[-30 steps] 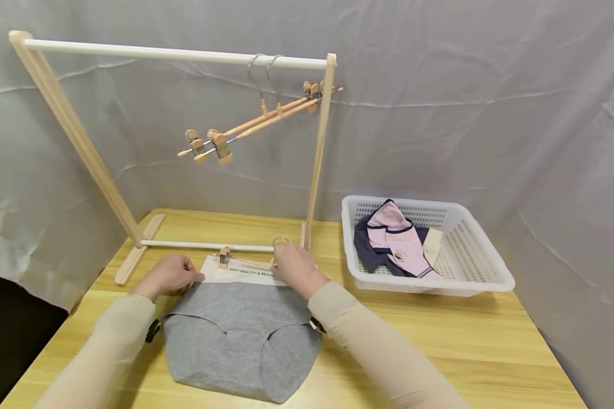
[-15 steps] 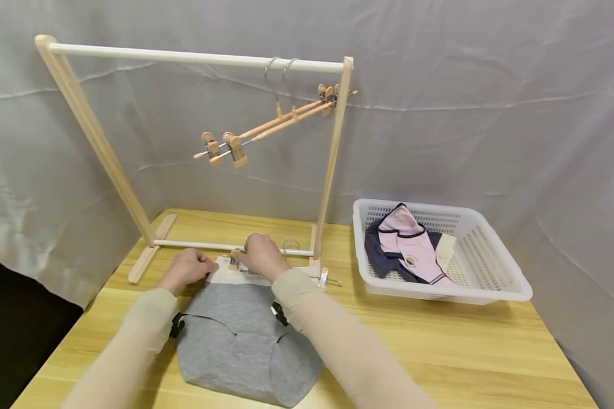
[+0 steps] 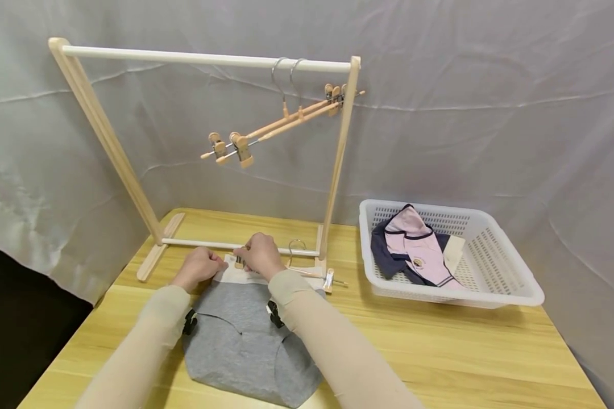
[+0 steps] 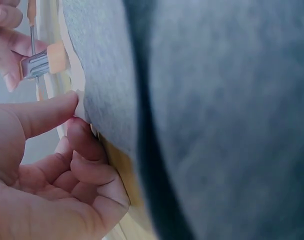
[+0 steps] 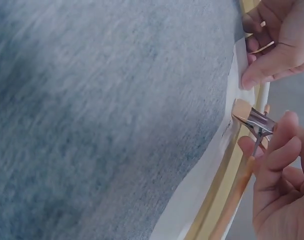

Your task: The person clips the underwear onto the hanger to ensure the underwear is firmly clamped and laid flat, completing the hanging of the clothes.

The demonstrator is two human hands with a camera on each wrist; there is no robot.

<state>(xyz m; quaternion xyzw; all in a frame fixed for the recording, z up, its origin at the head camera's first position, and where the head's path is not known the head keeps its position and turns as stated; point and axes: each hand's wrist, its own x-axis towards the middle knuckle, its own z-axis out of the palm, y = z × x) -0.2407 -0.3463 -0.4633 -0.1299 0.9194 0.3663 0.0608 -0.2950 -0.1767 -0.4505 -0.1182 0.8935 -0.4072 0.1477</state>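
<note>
Well, far to the right of the right hand (image 3: 262, 255) I see a white basket (image 3: 450, 296) holding a pink garment (image 3: 414, 245) with dark trim, a navy cloth (image 3: 382, 251) and a cream piece (image 3: 454, 254); only my head feed shows it. The left hand (image 3: 198, 266) pinches a corner of the white waistband of the grey garment (image 3: 251, 366), which stretches from both hands toward the person. Overhead, the right hand mostly hides the clip (image 5: 242, 110) it pinches; my right wrist feed shows the clip's tan end at the waistband, between the hands.
</note>
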